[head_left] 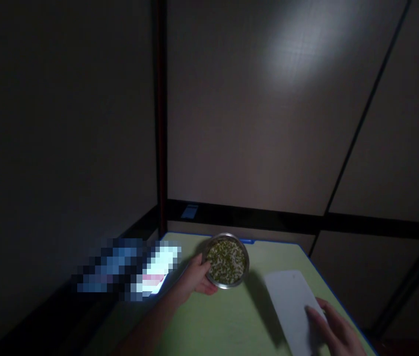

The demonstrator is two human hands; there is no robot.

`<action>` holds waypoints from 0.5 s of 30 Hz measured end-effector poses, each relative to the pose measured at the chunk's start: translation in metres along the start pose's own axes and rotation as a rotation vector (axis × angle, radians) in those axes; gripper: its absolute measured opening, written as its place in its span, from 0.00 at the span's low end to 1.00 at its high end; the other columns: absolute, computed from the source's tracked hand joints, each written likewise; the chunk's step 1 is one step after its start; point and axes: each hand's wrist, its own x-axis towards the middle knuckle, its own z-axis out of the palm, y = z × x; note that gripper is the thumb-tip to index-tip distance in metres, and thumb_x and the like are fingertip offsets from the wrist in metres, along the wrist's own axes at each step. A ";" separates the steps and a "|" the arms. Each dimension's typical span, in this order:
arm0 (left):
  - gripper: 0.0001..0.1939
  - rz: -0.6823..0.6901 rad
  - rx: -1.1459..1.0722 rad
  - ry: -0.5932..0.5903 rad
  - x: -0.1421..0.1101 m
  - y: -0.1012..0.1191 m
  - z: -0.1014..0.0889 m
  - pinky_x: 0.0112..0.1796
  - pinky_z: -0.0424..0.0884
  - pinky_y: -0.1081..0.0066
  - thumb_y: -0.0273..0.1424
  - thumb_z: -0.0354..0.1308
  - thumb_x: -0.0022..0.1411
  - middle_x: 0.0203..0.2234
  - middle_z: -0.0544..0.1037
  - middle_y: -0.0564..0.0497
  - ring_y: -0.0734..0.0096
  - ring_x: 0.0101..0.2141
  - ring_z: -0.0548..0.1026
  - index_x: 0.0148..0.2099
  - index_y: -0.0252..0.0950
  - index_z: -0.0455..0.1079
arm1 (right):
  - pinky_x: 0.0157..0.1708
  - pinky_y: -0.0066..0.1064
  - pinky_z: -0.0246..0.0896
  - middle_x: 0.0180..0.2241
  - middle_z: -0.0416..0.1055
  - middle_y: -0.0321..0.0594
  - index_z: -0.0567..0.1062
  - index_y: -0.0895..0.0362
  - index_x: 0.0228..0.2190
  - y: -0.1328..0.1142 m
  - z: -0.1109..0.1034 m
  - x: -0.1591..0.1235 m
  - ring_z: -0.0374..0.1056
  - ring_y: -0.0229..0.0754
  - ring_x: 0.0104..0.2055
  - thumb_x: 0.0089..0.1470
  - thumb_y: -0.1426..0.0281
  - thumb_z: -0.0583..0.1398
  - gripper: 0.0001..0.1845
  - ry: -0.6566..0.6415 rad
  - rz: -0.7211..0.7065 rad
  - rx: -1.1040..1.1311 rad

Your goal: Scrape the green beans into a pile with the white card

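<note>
A round metal bowl filled with small green and pale grains stands at the far side of a light green table. My left hand grips the bowl's near-left rim, fingers curled around it. A white flat board lies on the table's right side. My right hand rests on the board's near end, with the fingers stretched flat.
The room is dim. Beige wall panels with dark strips rise behind the table, and a dark post stands in the corner. A blurred bright patch lies at the table's left. The table's blue right edge is close to the board.
</note>
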 end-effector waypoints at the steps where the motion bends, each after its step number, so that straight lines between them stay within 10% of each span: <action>1: 0.24 0.005 0.021 -0.011 -0.001 0.001 0.001 0.26 0.75 0.68 0.37 0.46 0.65 0.23 0.78 0.46 0.64 0.23 0.79 0.60 0.34 0.52 | 0.39 0.31 0.69 0.40 0.78 0.43 0.77 0.54 0.37 -0.006 0.001 0.014 0.74 0.50 0.41 0.48 0.47 0.58 0.26 -0.042 -0.061 -0.029; 8: 0.25 0.011 0.093 -0.054 0.002 0.006 0.004 0.24 0.74 0.70 0.34 0.45 0.64 0.20 0.78 0.47 0.63 0.21 0.78 0.61 0.33 0.52 | 0.46 0.36 0.64 0.44 0.76 0.50 0.75 0.59 0.47 -0.050 0.025 0.092 0.72 0.51 0.46 0.59 0.57 0.51 0.25 -0.224 -0.367 -0.505; 15: 0.27 0.010 0.145 -0.088 0.017 0.004 0.001 0.21 0.72 0.70 0.32 0.47 0.63 0.19 0.78 0.45 0.62 0.20 0.78 0.63 0.33 0.51 | 0.45 0.33 0.61 0.43 0.77 0.49 0.73 0.56 0.50 -0.068 0.044 0.113 0.72 0.49 0.47 0.60 0.66 0.50 0.21 -0.266 -0.458 -0.787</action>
